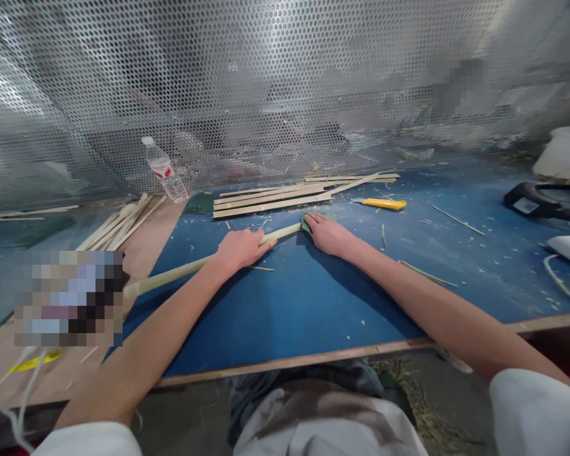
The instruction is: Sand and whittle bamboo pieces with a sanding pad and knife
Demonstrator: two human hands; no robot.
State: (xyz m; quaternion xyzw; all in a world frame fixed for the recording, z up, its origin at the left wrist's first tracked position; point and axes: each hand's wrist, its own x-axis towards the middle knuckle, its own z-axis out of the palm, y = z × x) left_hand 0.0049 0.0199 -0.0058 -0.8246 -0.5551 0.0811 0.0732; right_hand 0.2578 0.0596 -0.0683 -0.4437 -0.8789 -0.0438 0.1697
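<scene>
A long pale bamboo rod (180, 271) lies slanted across the blue work board (313, 304), running from lower left up to the centre. My left hand (241, 249) is closed over the rod near its middle. My right hand (327, 234) rests at the rod's far end, with its fingers on a small green pad (305, 223) that wraps that end. Just beyond both hands lies a stack of flat bamboo strips (270, 199). A yellow utility knife (384, 203) sits to the right of the stack, nearer my right hand than my left.
Shavings and thin slivers are scattered over the board. A plastic water bottle (164, 170) stands behind its left corner, in front of a perforated metal screen (266, 76). A bundle of bamboo strips (118, 225) lies on a plywood surface (156, 221) at left. A black object (536, 201) sits at right.
</scene>
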